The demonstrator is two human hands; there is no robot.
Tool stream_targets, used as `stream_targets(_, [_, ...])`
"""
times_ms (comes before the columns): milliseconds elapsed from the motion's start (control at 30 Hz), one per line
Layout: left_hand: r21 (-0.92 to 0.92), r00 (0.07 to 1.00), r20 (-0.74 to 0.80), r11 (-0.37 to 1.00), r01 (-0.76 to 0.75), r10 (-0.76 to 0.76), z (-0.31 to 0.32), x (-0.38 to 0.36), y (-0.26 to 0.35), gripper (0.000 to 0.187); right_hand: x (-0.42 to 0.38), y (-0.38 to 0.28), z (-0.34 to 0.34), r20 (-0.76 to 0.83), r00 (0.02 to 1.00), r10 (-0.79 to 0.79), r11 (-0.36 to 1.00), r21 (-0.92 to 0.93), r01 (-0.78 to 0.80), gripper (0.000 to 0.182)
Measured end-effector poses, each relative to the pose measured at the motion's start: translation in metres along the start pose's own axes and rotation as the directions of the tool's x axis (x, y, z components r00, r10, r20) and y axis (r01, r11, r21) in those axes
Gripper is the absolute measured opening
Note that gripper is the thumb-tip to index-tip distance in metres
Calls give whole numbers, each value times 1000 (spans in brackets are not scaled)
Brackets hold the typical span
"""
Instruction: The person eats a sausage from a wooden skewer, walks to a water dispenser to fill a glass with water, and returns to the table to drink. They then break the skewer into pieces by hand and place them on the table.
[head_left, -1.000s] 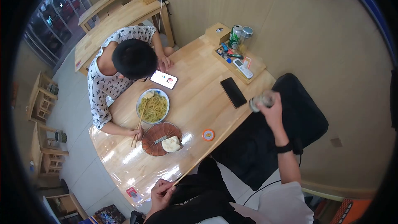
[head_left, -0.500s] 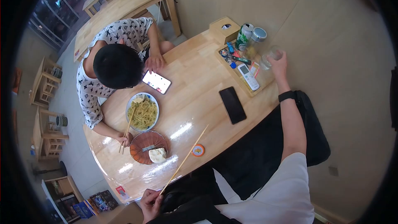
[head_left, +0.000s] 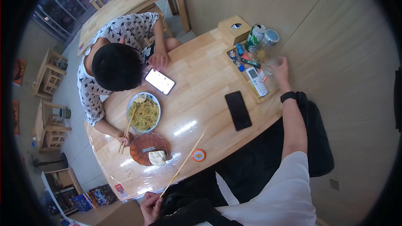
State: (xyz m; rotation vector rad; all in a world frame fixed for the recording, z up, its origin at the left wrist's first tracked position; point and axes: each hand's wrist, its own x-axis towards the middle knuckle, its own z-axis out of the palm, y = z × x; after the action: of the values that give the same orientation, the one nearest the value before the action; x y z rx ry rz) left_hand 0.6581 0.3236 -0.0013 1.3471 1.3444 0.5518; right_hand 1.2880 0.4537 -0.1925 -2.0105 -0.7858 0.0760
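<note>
Low in the view, my left hand [head_left: 151, 206] is closed around the lower end of long wooden chopsticks [head_left: 184, 162], which point up over the table edge. My right hand [head_left: 281, 72] reaches to the wall side and grips a clear glass [head_left: 271, 64] at the end of the wooden tray [head_left: 260, 97]. Beside it on the tray are a white remote [head_left: 256, 81], a green can [head_left: 255, 37] and a lidded jar [head_left: 268, 42]. A black phone [head_left: 238, 110] lies nearer to me. An orange round tin [head_left: 198, 155] sits by the chopsticks.
Across the table [head_left: 201, 83], a person [head_left: 118, 66] holds chopsticks over a bowl of noodles [head_left: 144, 112] and touches a lit phone [head_left: 160, 81]. A brown glass plate [head_left: 142, 144] holds white food [head_left: 157, 157]. A tissue box [head_left: 233, 28] stands by the wall.
The view has shifted slightly, so the tray and black phone appear a little lower and further right. My right hand stays at the glass, my left on the chopsticks.
</note>
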Motion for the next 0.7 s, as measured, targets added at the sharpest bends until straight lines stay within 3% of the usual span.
stream_targets(233, [101,1000,5,995,-22,22,5,6,0,16,-10,-12,-11,58,998,36,990,-142,-28,66])
stream_targets(300, [133,998,-47,991,-26,33,5,5,-4,16,-21,-15,-13,-106,992,-64,949,-313,28,64])
stream_targets(367, [90,998,-30,995,49,-46,2,6,-4,14,-42,-18,-20,-174,983,-52,989,-148,27,55])
stream_targets(433, [94,1000,-12,996,-1,2,-3,14,-5,15,-82,-13,-21,-176,984,21,956,293,32,38])
stream_targets(500, [98,999,11,994,-40,39,-6,19,6,15,-147,-45,-30,-20,998,53,947,319,-44,19])
stream_targets(533, [50,996,79,998,-34,30,-3,26,18,15,-182,-69,-33,98,994,-38,950,312,6,9])
stream_targets(567, [1,988,150,1000,-31,31,0,29,27,16,-219,-90,-29,215,976,-10,889,450,-90,11])
stream_targets(600, [2,991,126,999,-42,42,3,34,24,16,-252,-125,-31,356,934,43,827,511,-233,13])
stream_targets(633, [-219,969,207,972,-88,135,7,39,12,17,-283,-147,-28,405,912,-64,822,539,-182,13])
stream_targets(667, [-428,930,268,896,-117,250,11,44,7,19,-313,-165,-26,503,860,-85,785,565,-253,11])
stream_targets(700, [-523,927,288,850,-59,241,16,46,7,18,-341,-179,-24,631,772,-70,748,545,-378,5])
